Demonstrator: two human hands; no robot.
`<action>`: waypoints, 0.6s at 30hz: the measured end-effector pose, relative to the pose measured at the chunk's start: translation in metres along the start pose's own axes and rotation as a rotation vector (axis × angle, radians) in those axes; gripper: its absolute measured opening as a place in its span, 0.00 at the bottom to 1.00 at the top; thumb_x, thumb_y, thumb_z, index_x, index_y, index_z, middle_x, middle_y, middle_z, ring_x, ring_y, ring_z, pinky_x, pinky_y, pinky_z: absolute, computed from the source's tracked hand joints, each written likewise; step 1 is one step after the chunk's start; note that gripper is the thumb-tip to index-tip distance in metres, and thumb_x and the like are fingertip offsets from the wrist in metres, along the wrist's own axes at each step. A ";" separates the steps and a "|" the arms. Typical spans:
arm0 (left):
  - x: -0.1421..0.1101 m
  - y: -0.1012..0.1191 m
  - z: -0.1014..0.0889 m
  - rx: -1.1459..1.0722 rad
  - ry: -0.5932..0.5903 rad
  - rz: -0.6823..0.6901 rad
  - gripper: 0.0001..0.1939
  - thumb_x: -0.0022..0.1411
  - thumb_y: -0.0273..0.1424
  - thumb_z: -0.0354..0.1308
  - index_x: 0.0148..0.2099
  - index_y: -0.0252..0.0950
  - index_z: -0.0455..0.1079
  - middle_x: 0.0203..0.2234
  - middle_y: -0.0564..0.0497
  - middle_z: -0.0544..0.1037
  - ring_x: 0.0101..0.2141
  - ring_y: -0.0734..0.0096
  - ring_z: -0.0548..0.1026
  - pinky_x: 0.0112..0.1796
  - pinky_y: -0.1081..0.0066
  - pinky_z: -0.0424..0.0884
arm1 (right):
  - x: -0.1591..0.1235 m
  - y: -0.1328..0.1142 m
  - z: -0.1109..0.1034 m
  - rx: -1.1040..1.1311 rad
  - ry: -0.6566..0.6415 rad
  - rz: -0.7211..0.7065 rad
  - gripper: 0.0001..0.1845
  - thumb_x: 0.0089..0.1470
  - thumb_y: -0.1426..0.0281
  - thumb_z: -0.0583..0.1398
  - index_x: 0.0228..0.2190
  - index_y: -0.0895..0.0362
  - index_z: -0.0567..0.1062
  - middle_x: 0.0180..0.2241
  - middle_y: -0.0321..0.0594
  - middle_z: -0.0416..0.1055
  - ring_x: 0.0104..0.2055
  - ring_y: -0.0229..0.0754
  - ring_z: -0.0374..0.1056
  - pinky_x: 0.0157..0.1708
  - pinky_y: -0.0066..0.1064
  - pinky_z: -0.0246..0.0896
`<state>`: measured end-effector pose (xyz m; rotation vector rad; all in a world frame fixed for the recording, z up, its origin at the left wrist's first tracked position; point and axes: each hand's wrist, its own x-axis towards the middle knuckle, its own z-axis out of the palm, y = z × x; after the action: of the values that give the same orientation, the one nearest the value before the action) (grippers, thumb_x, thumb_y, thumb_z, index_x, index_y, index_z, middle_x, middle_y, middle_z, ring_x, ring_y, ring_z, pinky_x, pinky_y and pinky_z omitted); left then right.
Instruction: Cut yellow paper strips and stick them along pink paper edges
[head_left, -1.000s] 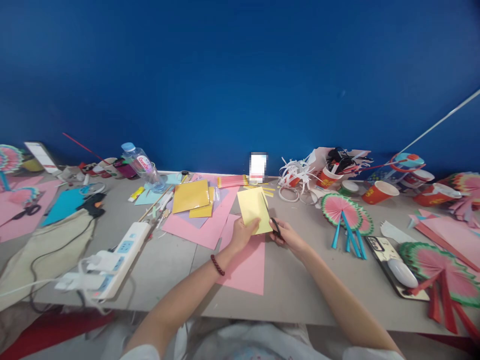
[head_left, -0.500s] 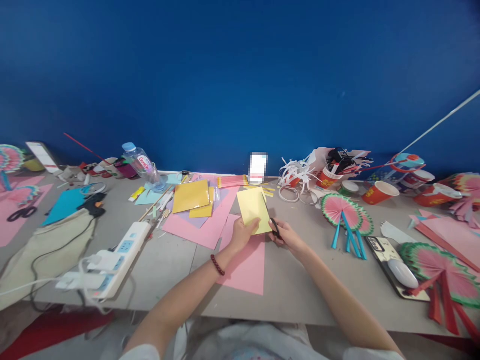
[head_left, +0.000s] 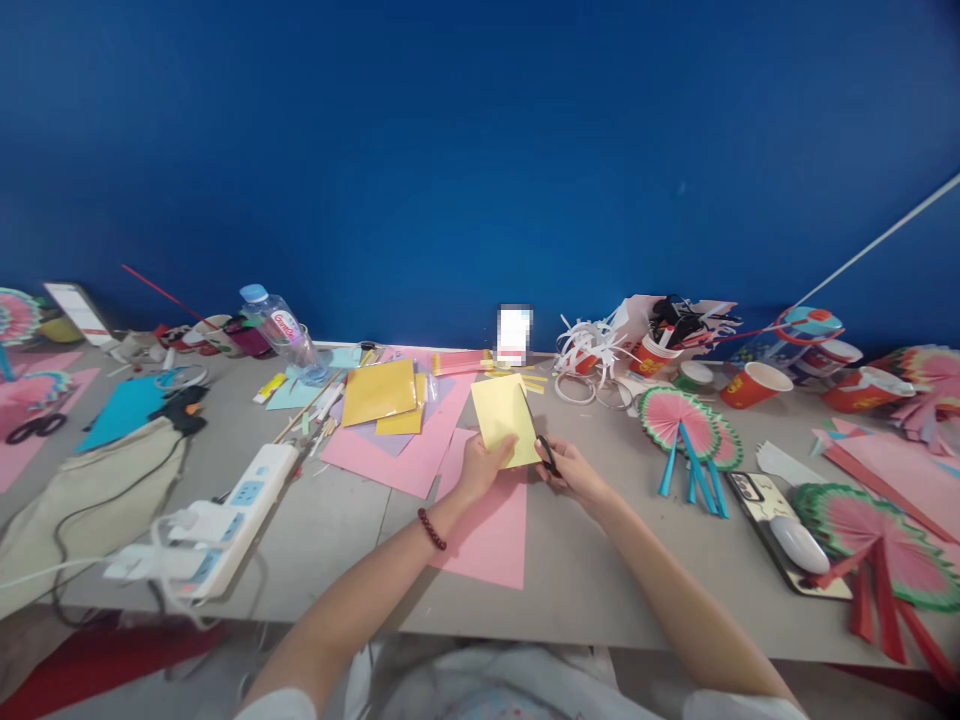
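My left hand (head_left: 486,466) grips the lower left part of a pale yellow sheet of paper (head_left: 501,412), thumb on top. Black-handled scissors (head_left: 548,456) are in my right hand (head_left: 568,470), with fingers wrapped round the handles. Their blades lie along the right edge of the yellow sheet, mostly hidden by it. Under my hands a pink sheet of paper (head_left: 491,535) rests on the table. Thin yellow paper strips (head_left: 534,382) lie just beyond the sheet.
Yellow packets (head_left: 381,390) lie on pink paper to the left, near a bottle (head_left: 281,330) and a power strip (head_left: 244,520). On the right are paper fans (head_left: 679,422), a phone (head_left: 757,500) with a mouse (head_left: 799,545), and paper cups (head_left: 757,385). A blue wall rises behind.
The whole view has shifted slightly, so everything sits a little further left. My hands, the yellow sheet and the scissors keep nearly the same pose.
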<state>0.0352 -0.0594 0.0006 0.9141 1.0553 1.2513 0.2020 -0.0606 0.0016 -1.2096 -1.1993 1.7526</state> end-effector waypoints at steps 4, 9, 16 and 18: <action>-0.002 0.003 0.001 -0.016 -0.018 -0.012 0.19 0.46 0.39 0.69 0.35 0.30 0.76 0.31 0.44 0.79 0.30 0.66 0.75 0.32 0.69 0.69 | -0.001 -0.001 0.001 0.020 0.004 -0.017 0.27 0.45 0.45 0.61 0.26 0.55 0.61 0.13 0.26 0.61 0.10 0.25 0.41 0.10 0.21 0.32; -0.002 0.002 0.003 -0.029 -0.075 -0.027 0.19 0.47 0.39 0.68 0.37 0.29 0.75 0.34 0.42 0.80 0.31 0.63 0.76 0.33 0.67 0.70 | 0.000 -0.001 -0.001 0.040 0.025 -0.028 0.27 0.44 0.45 0.62 0.26 0.56 0.64 0.13 0.28 0.63 0.10 0.25 0.43 0.10 0.21 0.33; -0.003 0.003 0.005 -0.004 -0.109 -0.069 0.22 0.45 0.41 0.69 0.38 0.29 0.75 0.36 0.39 0.80 0.34 0.60 0.77 0.35 0.65 0.72 | 0.001 -0.001 -0.004 0.064 0.064 -0.041 0.28 0.43 0.44 0.62 0.26 0.56 0.65 0.13 0.29 0.63 0.10 0.25 0.44 0.11 0.21 0.33; -0.003 0.003 0.005 -0.004 -0.121 -0.064 0.23 0.45 0.41 0.69 0.39 0.29 0.75 0.38 0.39 0.80 0.34 0.60 0.78 0.36 0.64 0.72 | 0.001 -0.003 -0.003 0.070 0.066 -0.044 0.27 0.43 0.45 0.62 0.26 0.56 0.65 0.13 0.28 0.62 0.11 0.25 0.44 0.12 0.21 0.32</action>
<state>0.0394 -0.0620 0.0048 0.9340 0.9783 1.1313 0.2045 -0.0580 0.0034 -1.1824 -1.1089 1.6948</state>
